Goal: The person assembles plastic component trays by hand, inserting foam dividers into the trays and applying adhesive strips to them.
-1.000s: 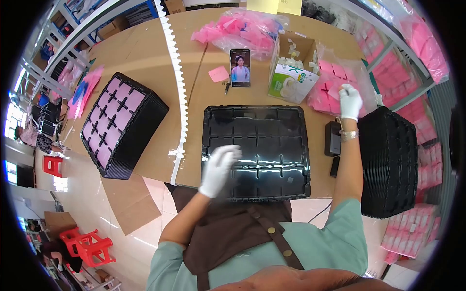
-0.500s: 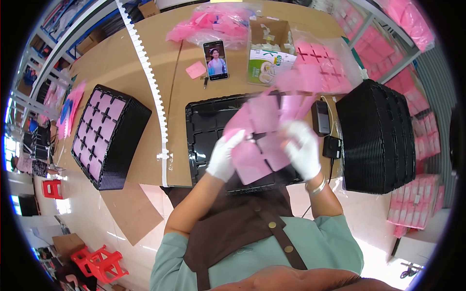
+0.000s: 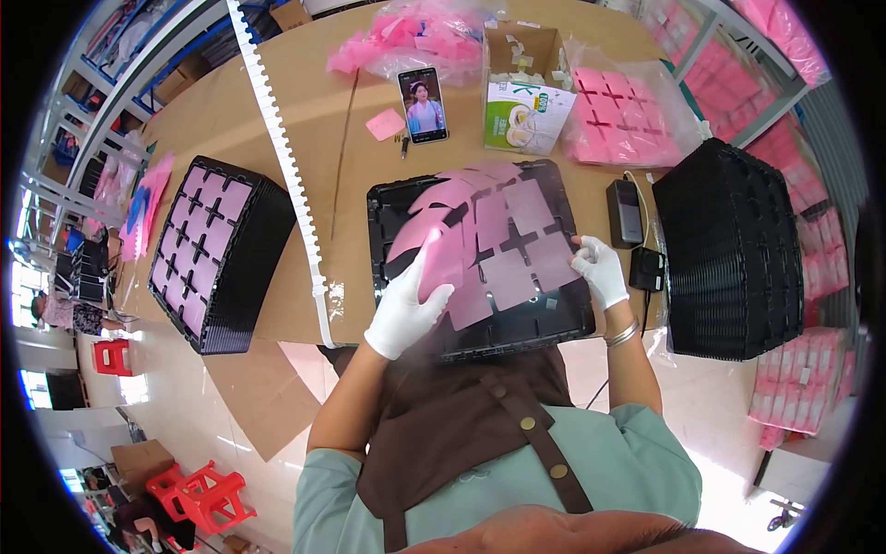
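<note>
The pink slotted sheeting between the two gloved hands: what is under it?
Under the pink slotted sheeting is a black plastic tray. Parts of its rim and its near right corner can be seen. The sheeting covers most of the middle, which is hidden.

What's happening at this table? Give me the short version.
A person in white gloves is handling pink slotted sheeting over a black compartmented plastic tray. The left hand holds the sheeting's raised, curled left part; the right hand is at its right edge, but its exact grip is unclear. The right part of the sheeting lies over the tray. A stack of black trays with pink on top stands left, another black stack right.
</note>
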Tool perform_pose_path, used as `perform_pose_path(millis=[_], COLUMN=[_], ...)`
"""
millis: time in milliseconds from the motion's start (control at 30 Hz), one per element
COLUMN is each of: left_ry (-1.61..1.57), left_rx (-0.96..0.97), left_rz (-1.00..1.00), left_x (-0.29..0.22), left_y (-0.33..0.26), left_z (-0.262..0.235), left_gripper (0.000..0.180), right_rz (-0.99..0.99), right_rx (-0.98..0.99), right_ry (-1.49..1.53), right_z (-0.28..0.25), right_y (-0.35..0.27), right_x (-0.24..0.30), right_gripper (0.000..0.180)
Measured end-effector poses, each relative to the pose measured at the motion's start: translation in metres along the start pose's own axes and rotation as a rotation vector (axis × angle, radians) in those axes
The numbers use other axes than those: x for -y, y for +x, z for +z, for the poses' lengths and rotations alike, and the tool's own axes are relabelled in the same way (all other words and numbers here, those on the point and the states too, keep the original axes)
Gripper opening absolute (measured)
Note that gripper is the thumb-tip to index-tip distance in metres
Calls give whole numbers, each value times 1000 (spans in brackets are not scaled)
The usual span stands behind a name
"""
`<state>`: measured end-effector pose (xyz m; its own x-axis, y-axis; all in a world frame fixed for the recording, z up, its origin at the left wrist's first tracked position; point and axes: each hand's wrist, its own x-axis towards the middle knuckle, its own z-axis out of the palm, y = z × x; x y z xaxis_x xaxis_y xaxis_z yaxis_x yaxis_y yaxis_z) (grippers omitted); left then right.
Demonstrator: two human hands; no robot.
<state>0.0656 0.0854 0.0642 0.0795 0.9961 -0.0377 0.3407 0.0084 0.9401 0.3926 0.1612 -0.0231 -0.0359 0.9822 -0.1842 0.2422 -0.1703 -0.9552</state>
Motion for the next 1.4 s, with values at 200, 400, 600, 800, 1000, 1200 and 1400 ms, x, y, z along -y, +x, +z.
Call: perform_pose_path(millis=[200,400,600,800,1000,1200,1400], left_ry=[-391,-615,-78,-122,-310,-269,106], left_rx=[-66,-278,-271,-334,-380,-415,-403], left_rz=[-544,-418,-282,-275,-326,-283,-200], left_x=[68,92,60,66,65,56,73], left_y=[5,-28,-67,-74,-78,-77,-87], left_z=[-39,-26,3,4,1,3,6], left_gripper=[58,72,92,86,78,72,64], right_rz=[1,107,168,190,195,199,168], right_rx=[35,79,66,56,77,75,24], right_ry=[-176,51,150,185,246,269,9], right_z=[5,-4,-18,-17,-12,-14,-13], right_y=[-20,-40,-67,-71,-74,-71,-73], right_x=[10,15,20,22,32,25,11], right_gripper=[35,32,32,32,34,35,33])
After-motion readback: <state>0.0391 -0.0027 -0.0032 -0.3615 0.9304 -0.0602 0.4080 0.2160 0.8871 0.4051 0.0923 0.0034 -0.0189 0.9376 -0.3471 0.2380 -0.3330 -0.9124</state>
